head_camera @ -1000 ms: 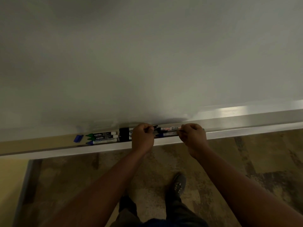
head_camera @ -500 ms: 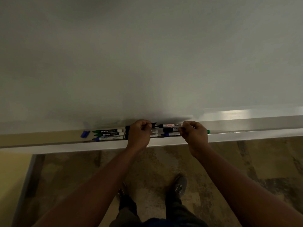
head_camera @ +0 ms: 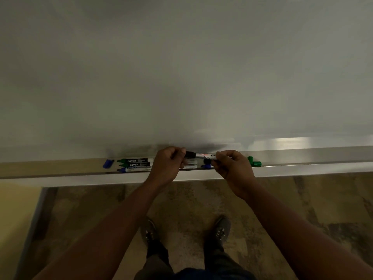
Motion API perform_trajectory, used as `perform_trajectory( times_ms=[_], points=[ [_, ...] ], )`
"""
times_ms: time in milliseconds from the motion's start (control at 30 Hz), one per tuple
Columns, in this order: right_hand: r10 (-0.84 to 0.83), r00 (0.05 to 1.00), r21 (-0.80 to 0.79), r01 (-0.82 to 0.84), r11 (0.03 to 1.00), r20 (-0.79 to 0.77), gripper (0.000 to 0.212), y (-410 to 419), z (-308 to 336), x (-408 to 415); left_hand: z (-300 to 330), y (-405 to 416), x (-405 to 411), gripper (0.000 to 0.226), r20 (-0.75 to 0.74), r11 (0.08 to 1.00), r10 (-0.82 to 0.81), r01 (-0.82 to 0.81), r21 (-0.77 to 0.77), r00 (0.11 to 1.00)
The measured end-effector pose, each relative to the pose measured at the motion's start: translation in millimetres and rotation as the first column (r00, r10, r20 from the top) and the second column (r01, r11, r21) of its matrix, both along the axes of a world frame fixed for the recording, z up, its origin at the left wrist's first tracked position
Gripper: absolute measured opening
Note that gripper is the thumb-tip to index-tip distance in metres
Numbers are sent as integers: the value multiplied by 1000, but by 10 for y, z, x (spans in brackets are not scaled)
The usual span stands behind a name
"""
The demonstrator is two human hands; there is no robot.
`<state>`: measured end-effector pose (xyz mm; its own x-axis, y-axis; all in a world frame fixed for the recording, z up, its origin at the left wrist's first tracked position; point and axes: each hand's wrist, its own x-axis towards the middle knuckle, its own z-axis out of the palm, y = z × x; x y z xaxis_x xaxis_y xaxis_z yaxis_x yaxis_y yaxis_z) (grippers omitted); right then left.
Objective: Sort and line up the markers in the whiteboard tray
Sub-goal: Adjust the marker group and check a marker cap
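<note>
Dim and murky throughout, with a soft glare streak on the metal tray [head_camera: 292, 142] at right, dark shadow pooling on the whiteboard [head_camera: 181, 77] above both hands, slight motion blur there, wide-angle bending toward edges.

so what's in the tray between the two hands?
Head view: a white-barrelled marker with a black cap spans the gap between left hand and right hand, both gripping it. Below it lie more white marker barrels and a blue cap.
</note>
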<state>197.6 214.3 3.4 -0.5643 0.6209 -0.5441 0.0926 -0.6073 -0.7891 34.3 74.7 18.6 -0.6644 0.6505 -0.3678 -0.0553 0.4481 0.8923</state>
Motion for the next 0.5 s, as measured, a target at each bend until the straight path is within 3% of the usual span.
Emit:
perform_trajectory(
  times_ms=[100, 200, 267, 367, 500],
  points=[
    [250, 968, 170, -252, 953, 38, 7, -34, 133, -21, 101, -27, -9, 50, -132, 998, -55, 54, -17, 990],
    [399, 893, 472, -449, 758, 209, 10, -66, 302, -77, 236, -46, -4, 60, -290, 996, -76, 86, 24, 954],
    [410, 835, 657, -545, 520, 368, 17, -79, 416, -122, 317, -67, -1, 61, -353, 993, -78, 105, 60, 932],
    [352, 797, 789, -578, 207, 491, 27, -114, 582, -173, 365, -101, -4, 66, -409, 990, -67, 111, 85, 910],
    [274, 844, 872, -488, 36, 461, 34, -199, 700, -181, 369, -106, 27, 67, -394, 997, 19, 15, 82, 919]
  ],
)
